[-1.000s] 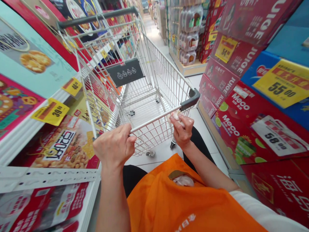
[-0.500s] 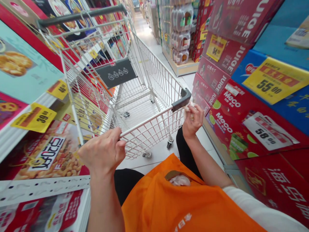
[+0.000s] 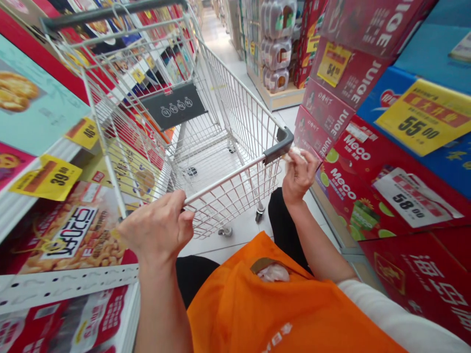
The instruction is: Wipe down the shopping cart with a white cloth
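Observation:
A wire shopping cart (image 3: pixel 228 179) stands in front of me, its basket showing only bare wire and the floor beneath. My left hand (image 3: pixel 160 223) is wrapped round the near left corner of its rim. Just outside the dark plastic corner piece (image 3: pixel 278 145) on the right, my right hand (image 3: pixel 300 179) is closed on a crumpled white tissue or cloth (image 3: pixel 296 152). That hand looks slightly apart from the cart. A dark panel (image 3: pixel 174 105) is fixed inside the cart at its far handle end.
Shelves with snack boxes (image 3: pixel 69 230) and yellow price tags (image 3: pixel 47 177) run close along the left. Stacked red drink cartons (image 3: pixel 353 166) and a blue carton (image 3: pixel 397 113) rise on the right. Beyond the cart, plastic-bottle packs (image 3: pixel 277 54) stand on a low wooden platform beside the aisle (image 3: pixel 217 37).
My right hand has moved a little to the right, away from the cart's corner, with the crumpled tissue or cloth. The left hand keeps its grip, and the cart has shifted slightly in view.

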Motion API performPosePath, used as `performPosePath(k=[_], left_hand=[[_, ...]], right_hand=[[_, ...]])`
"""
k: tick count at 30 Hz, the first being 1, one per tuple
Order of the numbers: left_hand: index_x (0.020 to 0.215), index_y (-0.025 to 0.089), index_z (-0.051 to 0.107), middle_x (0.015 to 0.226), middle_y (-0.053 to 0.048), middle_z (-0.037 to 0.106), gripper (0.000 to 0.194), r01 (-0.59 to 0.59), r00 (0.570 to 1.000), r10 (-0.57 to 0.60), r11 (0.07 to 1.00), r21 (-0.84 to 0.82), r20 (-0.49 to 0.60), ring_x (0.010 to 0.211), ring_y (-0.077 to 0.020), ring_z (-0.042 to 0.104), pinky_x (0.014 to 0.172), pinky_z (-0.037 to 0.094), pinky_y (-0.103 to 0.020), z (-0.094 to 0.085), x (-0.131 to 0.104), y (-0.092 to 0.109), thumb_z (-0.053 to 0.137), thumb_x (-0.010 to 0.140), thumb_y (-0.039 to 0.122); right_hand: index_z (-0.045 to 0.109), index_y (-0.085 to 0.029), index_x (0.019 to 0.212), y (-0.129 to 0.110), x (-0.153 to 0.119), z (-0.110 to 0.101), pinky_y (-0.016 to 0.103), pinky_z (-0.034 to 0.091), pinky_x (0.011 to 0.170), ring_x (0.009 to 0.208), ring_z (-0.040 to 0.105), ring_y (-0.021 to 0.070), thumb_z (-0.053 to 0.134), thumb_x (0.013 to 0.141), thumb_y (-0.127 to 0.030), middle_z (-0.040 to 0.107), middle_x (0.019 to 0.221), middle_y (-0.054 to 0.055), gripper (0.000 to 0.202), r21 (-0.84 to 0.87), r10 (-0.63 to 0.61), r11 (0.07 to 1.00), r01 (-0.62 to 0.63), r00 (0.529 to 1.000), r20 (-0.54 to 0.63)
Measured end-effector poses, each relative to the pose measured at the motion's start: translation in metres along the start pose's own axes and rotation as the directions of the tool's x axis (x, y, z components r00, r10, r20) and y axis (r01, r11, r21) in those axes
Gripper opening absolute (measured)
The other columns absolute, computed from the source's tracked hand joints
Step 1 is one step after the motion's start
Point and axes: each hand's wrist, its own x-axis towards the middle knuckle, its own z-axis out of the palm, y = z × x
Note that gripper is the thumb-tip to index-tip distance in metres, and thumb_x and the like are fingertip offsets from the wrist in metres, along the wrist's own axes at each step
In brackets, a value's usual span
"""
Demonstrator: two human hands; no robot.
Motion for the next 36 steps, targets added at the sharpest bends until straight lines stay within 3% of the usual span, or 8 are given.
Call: performPosePath(k=[5, 9, 11, 17, 25, 29, 32, 36], left_hand=[[0.077, 0.024, 0.051, 0.074, -0.008, 0.061, 0.060, 0.034, 0.999, -0.032, 0.999, -0.038, 0.042, 0.061, -0.0221, 0.045, 0.060, 0.014, -0.034, -0.003, 0.005, 0.004, 0.008, 0.094, 0.063], [0.079, 0.024, 0.051, 0.076, -0.008, 0.061, 0.063, -0.006, 0.997, 0.009, 0.999, -0.049, 0.070, 0.061, -0.0211, 0.045, 0.060, 0.015, -0.034, -0.004, 0.008, 0.007, 0.005, 0.094, 0.065], [0.078, 0.024, 0.050, 0.074, -0.008, 0.060, 0.069, -0.022, 0.999, 0.024, 0.999, -0.037, 0.043, 0.061, -0.0211, 0.045, 0.059, 0.015, -0.034, -0.003, 0.009, 0.009, -0.002, 0.093, 0.066], [0.075, 0.024, 0.049, 0.070, -0.007, 0.059, 0.074, -0.037, 0.999, 0.036, 0.998, -0.046, -0.033, 0.058, -0.0208, 0.043, 0.058, 0.014, -0.033, 0.000, 0.011, 0.014, -0.008, 0.092, 0.067], [0.076, 0.024, 0.053, 0.069, -0.006, 0.058, 0.072, -0.041, 0.994, 0.029, 0.991, -0.123, -0.103, 0.058, -0.0208, 0.045, 0.058, 0.021, -0.035, -0.003, 0.018, 0.021, -0.003, 0.094, 0.067], [0.084, 0.025, 0.061, 0.075, -0.005, 0.065, 0.056, 0.014, 0.969, -0.090, 0.949, -0.314, -0.229, 0.074, -0.0228, 0.060, 0.079, 0.040, -0.042, -0.003, 0.014, 0.008, 0.016, 0.101, 0.055], [0.087, 0.026, 0.065, 0.077, -0.003, 0.066, 0.043, 0.033, 0.943, -0.191, 0.868, -0.496, -0.273, 0.081, -0.0230, 0.063, 0.100, 0.037, -0.051, 0.006, 0.006, -0.006, 0.029, 0.102, 0.043], [0.075, 0.027, 0.065, 0.070, -0.003, 0.058, 0.039, -0.032, 0.905, -0.239, 0.787, -0.615, -0.353, 0.080, -0.0231, 0.057, 0.093, 0.042, -0.051, 0.020, 0.002, -0.010, 0.038, 0.100, 0.039]], right_hand=[[0.070, -0.027, 0.108, -0.055, -0.037, -0.005, 0.037, 0.056, 0.092, 0.108, 0.062, 0.0190, 0.054, 0.098, -0.020, 0.063, 0.109, 0.007, 0.021, 0.105, -0.060, 0.993, 0.046, 0.989, 0.137], [0.070, -0.028, 0.108, -0.089, -0.056, -0.007, 0.032, 0.056, 0.091, 0.111, 0.061, 0.0173, 0.054, 0.096, -0.015, 0.065, 0.109, 0.006, 0.024, 0.241, -0.312, 0.937, 0.252, 0.915, 0.255], [0.069, -0.027, 0.109, -0.078, -0.046, -0.006, 0.032, 0.056, 0.091, 0.110, 0.061, 0.0168, 0.054, 0.097, -0.015, 0.064, 0.109, 0.006, 0.023, 0.217, -0.321, 0.936, 0.277, 0.924, 0.206], [0.070, -0.023, 0.111, -0.017, -0.005, 0.002, 0.038, 0.054, 0.096, 0.111, 0.060, 0.0184, 0.049, 0.101, -0.024, 0.057, 0.113, 0.008, 0.023, 0.003, -0.003, 1.000, 0.002, 0.998, 0.065], [0.070, -0.027, 0.103, -0.080, -0.045, -0.002, 0.032, 0.054, 0.093, 0.108, 0.062, 0.0163, 0.057, 0.096, -0.018, 0.064, 0.107, 0.005, 0.018, 0.145, -0.192, 0.977, 0.158, 0.946, 0.260], [0.070, -0.025, 0.104, -0.048, -0.027, -0.001, 0.036, 0.052, 0.094, 0.111, 0.062, 0.0184, 0.053, 0.100, -0.024, 0.065, 0.111, 0.007, 0.018, 0.038, -0.146, 0.989, 0.141, 0.958, 0.245], [0.069, -0.022, 0.107, -0.016, -0.007, 0.003, 0.040, 0.050, 0.095, 0.107, 0.063, 0.0187, 0.047, 0.102, -0.027, 0.064, 0.111, 0.008, 0.024, -0.049, -0.047, 0.997, 0.055, 0.987, 0.155], [0.069, -0.021, 0.109, -0.031, -0.013, 0.007, 0.040, 0.049, 0.097, 0.109, 0.062, 0.0193, 0.046, 0.102, -0.026, 0.062, 0.112, 0.009, 0.024, -0.052, 0.011, 0.999, -0.003, 0.989, 0.148]])
